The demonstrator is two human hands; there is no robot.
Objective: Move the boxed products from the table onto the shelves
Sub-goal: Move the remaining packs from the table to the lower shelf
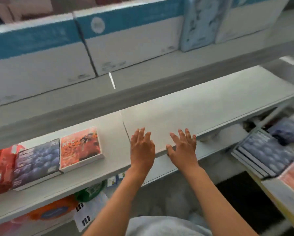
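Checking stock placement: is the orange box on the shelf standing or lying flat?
Flat: the orange box lies face up on the shelf.

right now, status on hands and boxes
Left hand and right hand open, empty, at shelf edge. Orange box and blueberry box already shelved. Nothing blocking.

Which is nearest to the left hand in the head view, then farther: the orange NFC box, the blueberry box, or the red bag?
From the left hand:
1. Orange NFC box, just to its left on the same shelf.
2. Blueberry box, beyond the orange one.
3. Red bag, at the far left edge.
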